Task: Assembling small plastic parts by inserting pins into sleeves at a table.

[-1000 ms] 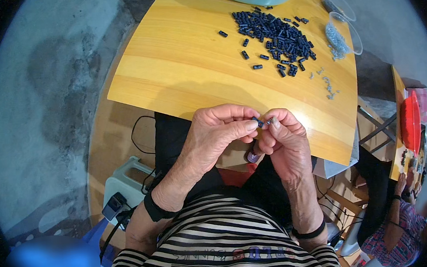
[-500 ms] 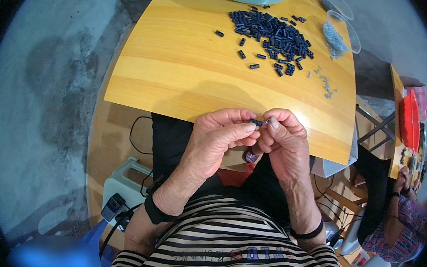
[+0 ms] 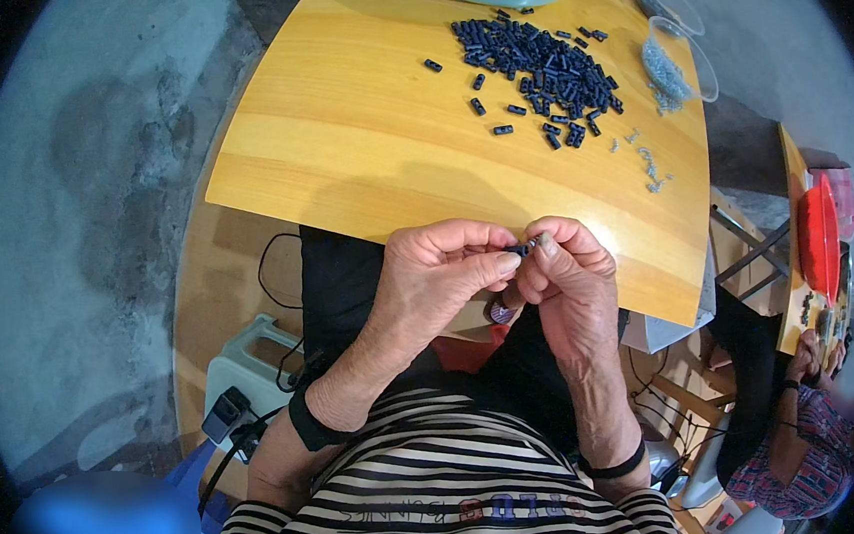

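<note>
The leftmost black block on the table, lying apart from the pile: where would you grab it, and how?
Probably pinch the leftmost black block by its two long sides, near the middle, coming down from above and from the person's side. It is small and oblong, lying flat on the wooden tabletop, and no other block touches it; the pile of black blocks sits to its right.

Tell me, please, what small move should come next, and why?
Probably the right hand should guide its small metal piece against the black block, because the left hand pinches that block and both parts are held close together.
</note>
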A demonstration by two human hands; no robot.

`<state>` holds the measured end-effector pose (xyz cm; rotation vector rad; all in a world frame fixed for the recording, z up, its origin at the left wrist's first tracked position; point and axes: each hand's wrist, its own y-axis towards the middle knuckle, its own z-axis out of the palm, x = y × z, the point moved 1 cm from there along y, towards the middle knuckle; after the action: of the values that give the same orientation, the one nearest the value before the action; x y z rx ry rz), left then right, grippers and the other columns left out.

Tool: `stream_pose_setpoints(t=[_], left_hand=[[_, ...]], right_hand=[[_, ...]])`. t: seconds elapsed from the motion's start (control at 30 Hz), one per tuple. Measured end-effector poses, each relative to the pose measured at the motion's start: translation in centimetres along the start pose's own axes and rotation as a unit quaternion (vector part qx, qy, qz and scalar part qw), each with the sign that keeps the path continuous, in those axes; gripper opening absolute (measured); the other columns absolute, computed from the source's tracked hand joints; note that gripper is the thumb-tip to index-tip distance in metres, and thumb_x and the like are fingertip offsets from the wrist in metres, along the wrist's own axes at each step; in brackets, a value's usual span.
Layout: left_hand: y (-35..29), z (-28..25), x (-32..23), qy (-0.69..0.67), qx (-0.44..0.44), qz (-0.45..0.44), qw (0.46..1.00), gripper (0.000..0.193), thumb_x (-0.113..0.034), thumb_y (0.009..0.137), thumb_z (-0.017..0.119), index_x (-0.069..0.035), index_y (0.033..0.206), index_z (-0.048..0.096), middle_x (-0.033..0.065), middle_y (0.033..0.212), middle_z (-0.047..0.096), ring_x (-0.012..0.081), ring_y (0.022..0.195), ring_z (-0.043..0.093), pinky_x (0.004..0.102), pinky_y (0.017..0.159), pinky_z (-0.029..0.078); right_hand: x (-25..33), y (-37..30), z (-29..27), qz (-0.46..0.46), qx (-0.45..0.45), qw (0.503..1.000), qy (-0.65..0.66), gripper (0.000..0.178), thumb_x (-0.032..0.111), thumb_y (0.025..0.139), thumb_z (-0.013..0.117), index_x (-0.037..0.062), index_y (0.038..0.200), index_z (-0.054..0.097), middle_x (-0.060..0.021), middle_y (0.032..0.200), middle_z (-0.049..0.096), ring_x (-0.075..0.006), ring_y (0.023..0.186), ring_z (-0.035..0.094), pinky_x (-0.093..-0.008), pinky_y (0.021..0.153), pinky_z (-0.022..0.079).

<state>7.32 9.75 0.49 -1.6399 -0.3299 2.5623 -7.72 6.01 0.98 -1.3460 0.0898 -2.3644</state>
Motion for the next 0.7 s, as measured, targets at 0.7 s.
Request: stream_pose_setpoints(t=[0.7], left_hand=[[0.0,0.4,-0.2,0.003,0.008,-0.016,1.0,0.015,-0.003,0.085,0.069,0.005,0.097,0.067,0.005,0.082,0.068,0.0077,0.07,0.062,0.0212,0.064,0.052]], right_hand=[[2.0,-0.4,0.1,-0.219,0.019,0.9,-0.377,0.008,-0.001,0.081,0.07,0.0007,0.088,0.069,-0.0035,0.078,0.064,-0.0081,0.062,0.055,-0.0221,0.054,0.045]])
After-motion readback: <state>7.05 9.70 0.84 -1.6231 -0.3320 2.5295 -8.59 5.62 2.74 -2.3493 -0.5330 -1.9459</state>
